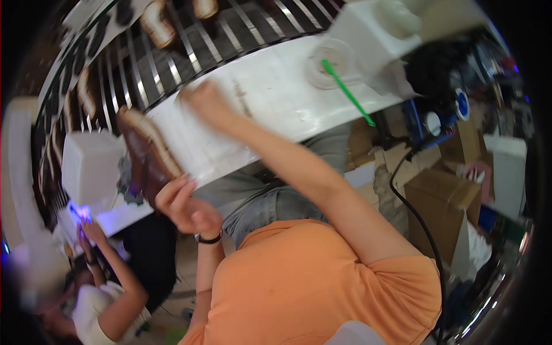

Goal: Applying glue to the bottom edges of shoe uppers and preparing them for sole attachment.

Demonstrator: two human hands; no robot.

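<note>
A dark brown leather boot (141,155) lies tilted on its side with its pale underside turned toward the right. My left hand (188,208) grips its near end, with the fingers partly hidden behind the leather. Over the white tabletop (270,98), close to the slatted conveyor, my right hand (208,106) is smeared by motion. Whether anything is in it does not show. To its right on the tabletop is a round whitish container (329,62), with a green-handled brush or stick (348,92) lying across it.
The slatted conveyor (230,37) runs along the far side, carrying several brown shoes with pale undersides, such as one shoe (158,24). White boxes (89,167) flank the tabletop. Another person (109,287) works at lower left near a violet light. Cardboard cartons (443,195) and a black cable (411,210) are at right.
</note>
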